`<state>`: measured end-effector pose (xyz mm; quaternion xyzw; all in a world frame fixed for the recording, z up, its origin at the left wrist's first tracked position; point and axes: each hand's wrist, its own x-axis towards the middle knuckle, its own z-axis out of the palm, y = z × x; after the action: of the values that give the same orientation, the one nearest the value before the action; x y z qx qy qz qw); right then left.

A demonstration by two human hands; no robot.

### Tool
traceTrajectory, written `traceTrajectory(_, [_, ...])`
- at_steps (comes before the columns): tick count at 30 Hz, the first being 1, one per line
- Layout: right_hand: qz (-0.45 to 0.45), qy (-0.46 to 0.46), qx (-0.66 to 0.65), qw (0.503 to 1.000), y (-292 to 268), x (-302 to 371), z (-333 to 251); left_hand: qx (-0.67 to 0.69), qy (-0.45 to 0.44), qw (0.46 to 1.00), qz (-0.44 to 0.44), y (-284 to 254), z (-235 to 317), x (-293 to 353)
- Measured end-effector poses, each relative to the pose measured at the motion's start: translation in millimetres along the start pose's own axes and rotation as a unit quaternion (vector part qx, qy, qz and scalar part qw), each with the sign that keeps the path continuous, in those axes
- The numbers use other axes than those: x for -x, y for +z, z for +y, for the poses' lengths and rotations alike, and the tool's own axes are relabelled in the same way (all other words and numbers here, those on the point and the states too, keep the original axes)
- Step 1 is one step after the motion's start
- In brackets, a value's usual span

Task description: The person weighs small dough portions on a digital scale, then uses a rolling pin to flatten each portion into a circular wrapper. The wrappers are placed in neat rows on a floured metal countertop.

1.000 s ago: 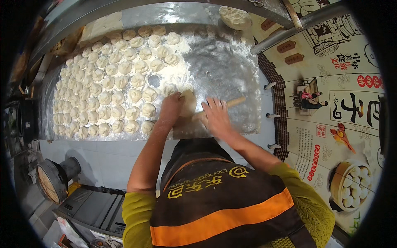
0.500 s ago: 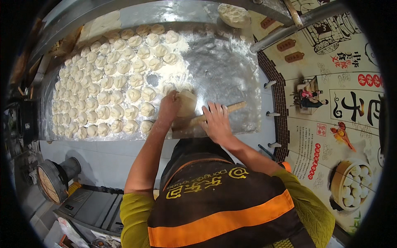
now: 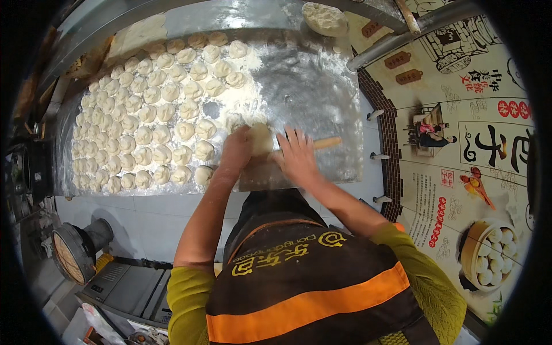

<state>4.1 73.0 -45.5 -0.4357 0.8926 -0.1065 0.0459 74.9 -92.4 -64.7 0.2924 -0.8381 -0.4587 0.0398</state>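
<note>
Having advanced the rolling pin under our flat right hand, we apparently thin the dough our left hand pinches.

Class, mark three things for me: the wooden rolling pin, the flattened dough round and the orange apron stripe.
Rolling pin (image 3: 328, 142): head view, exposed length toward its right end.
Dough round (image 3: 262, 139): head view, middle of its visible face.
Orange apron stripe (image 3: 313, 303): head view, near mid-length.
</note>
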Motion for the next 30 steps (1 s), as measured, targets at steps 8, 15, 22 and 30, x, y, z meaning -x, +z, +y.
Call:
traceTrajectory(8, [0.041, -0.023, -0.002, 0.999, 11, -17, 7, -0.162, 0.029, 0.984, -0.069, -6, 17, -8])
traceTrajectory(15, [0.046, 0.012, -0.004, 0.999, 9, -18, -2, 0.021, 0.017, 0.998, 0.053, 9, -10, 0])
traceTrajectory(22, [0.101, -0.035, -0.07, 0.992, 14, -14, 7, -0.068, -0.014, 0.997, -0.033, -6, 22, 3])
traceTrajectory(30, [0.118, -0.032, -0.074, 0.99, 10, -12, 3, 0.047, -0.079, 0.996, 0.016, 1, 10, 11])
